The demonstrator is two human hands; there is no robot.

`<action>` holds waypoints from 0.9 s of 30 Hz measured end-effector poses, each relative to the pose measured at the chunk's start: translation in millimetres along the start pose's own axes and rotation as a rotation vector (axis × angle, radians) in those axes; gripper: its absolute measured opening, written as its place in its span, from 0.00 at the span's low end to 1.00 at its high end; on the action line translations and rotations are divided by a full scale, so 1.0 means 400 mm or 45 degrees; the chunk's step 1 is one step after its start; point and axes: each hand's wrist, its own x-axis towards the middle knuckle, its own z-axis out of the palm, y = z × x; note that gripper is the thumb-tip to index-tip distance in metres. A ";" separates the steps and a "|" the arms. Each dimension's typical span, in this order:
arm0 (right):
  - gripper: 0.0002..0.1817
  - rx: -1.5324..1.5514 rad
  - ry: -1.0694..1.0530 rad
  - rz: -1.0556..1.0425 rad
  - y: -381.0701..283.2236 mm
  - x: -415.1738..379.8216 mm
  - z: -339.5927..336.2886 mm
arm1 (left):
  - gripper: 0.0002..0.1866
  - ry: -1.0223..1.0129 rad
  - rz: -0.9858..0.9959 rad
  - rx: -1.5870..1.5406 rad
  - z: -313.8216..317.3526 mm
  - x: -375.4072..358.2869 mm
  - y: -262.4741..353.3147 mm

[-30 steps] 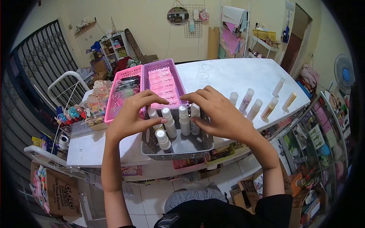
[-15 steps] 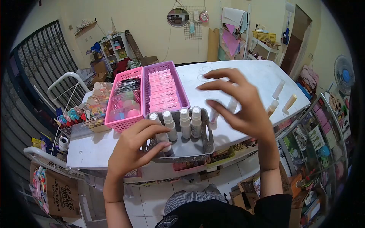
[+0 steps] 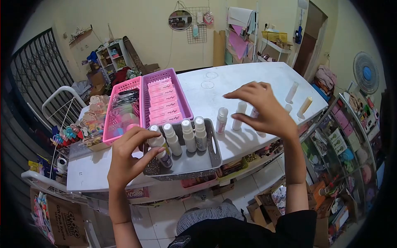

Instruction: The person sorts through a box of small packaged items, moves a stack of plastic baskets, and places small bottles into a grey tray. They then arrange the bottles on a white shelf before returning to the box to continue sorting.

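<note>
Standing at the left of the white table (image 3: 252, 73), the pink basket (image 3: 108, 132) contains assorted small items. The left hand (image 3: 127, 160), thumb and fingers parted, reaches to the leftmost of the white bottles (image 3: 188, 139); contact cannot be determined. Pink printed packs (image 3: 163, 98) lie in a row in the purple basket (image 3: 181, 93), behind the gray basket (image 3: 186, 175), which holds the upright white bottles. To its right, loose bottles (image 3: 222, 120) stand on the table; the right hand (image 3: 271, 113) is among them, thumb and fingers spread apart, contact again indeterminate. A yellowish bottle (image 3: 305, 106) stands farther right.
</note>
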 end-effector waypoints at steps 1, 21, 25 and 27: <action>0.18 -0.036 -0.046 0.017 -0.009 0.006 0.016 | 0.14 0.013 0.017 0.003 0.000 -0.001 0.000; 0.14 0.188 -0.175 -0.382 -0.233 0.074 -0.010 | 0.15 0.105 0.011 0.023 0.001 -0.014 0.006; 0.11 0.215 -0.284 -0.387 -0.239 0.098 0.059 | 0.15 0.110 -0.013 -0.002 0.004 -0.018 0.003; 0.11 0.201 -0.332 -0.353 -0.237 0.104 0.081 | 0.15 0.118 -0.029 -0.026 0.004 -0.019 0.006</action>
